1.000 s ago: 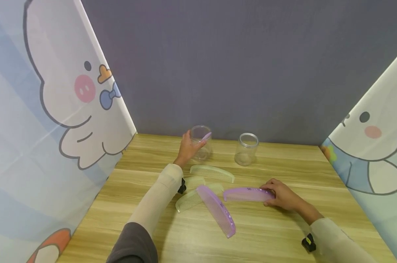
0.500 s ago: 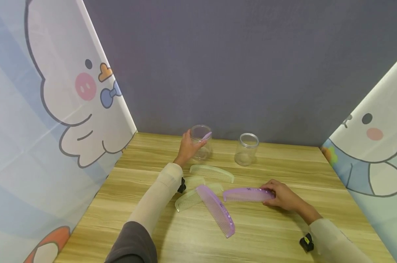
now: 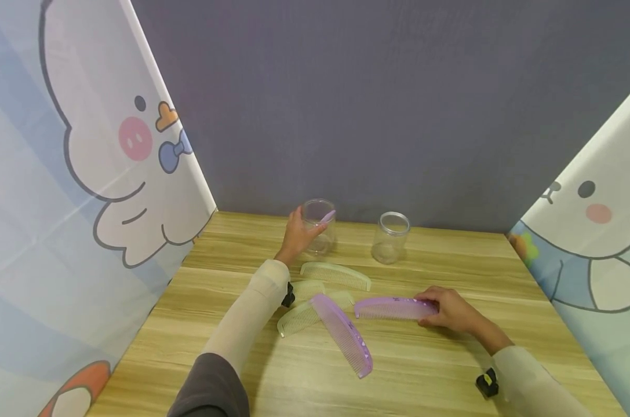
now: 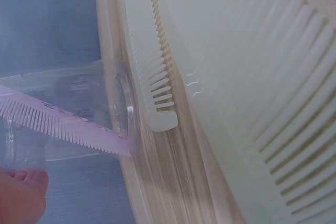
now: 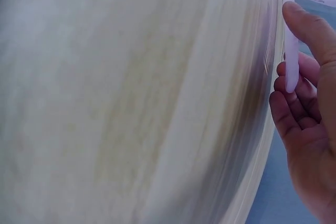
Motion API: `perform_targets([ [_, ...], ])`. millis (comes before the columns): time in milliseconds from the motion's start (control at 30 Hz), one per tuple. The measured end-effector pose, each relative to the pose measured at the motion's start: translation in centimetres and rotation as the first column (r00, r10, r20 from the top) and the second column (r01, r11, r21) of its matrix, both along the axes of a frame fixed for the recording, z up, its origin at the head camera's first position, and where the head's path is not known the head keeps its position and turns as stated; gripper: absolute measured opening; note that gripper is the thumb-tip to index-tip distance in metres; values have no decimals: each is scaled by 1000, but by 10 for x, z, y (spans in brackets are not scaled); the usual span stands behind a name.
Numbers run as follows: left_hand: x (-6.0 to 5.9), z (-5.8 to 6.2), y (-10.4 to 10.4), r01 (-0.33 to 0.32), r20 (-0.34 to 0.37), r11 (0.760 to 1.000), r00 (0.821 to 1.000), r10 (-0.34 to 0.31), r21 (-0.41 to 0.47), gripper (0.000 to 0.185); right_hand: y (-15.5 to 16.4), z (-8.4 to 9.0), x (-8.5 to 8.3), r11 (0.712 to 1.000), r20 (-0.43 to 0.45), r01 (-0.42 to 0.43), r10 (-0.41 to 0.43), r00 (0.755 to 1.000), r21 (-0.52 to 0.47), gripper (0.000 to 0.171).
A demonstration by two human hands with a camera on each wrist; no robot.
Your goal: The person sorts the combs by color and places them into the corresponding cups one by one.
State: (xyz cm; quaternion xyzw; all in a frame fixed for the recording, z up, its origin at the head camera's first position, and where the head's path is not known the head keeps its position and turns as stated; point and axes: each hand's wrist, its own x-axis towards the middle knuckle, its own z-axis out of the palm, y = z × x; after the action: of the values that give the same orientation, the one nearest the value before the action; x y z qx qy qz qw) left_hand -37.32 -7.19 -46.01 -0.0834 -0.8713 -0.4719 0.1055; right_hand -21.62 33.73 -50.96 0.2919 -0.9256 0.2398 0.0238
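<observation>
- At the back of the table [image 3: 424, 370], the left hand [image 3: 296, 234] curled round a clear jar [image 3: 319, 227], fingers against its wall.
- A purple comb stood slanted inside that jar [image 4: 68, 124], its tip [image 3: 327, 216] showing at the rim; the left wrist view showed its teeth through the clear wall.
- The right hand [image 3: 450, 311] rested at the right end of a second purple comb [image 3: 393, 308] lying flat on the wood; thumb and fingers pinched that end [image 5: 290, 66], as the right wrist view showed.
- A third purple comb [image 3: 343, 335] lay diagonally toward the near edge, its far end over a green comb [image 3: 299, 317].
- A further green comb [image 3: 337, 274] lay just in front of the held jar, teeth toward the near side; the left wrist view showed one end of it [image 4: 157, 98] close to the jar's base.
- A short green piece [image 3: 308, 288] showed beside the left sleeve [image 3: 247, 315], partly hidden; whether it was a separate comb could not be told.
- A second jar [image 3: 390, 237], holding no comb, stood to the right of the first, apart from both hands.
- Printed cartoon panels [image 3: 85, 174] flanked the table on both sides, with a grey wall [image 3: 377, 104] behind.
</observation>
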Motion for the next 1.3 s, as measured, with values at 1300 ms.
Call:
perform_targets([
  [1300, 2, 2, 3, -29, 28, 999, 999, 29, 20, 101, -12, 49, -27, 997, -190, 32, -46, 981, -73, 40],
])
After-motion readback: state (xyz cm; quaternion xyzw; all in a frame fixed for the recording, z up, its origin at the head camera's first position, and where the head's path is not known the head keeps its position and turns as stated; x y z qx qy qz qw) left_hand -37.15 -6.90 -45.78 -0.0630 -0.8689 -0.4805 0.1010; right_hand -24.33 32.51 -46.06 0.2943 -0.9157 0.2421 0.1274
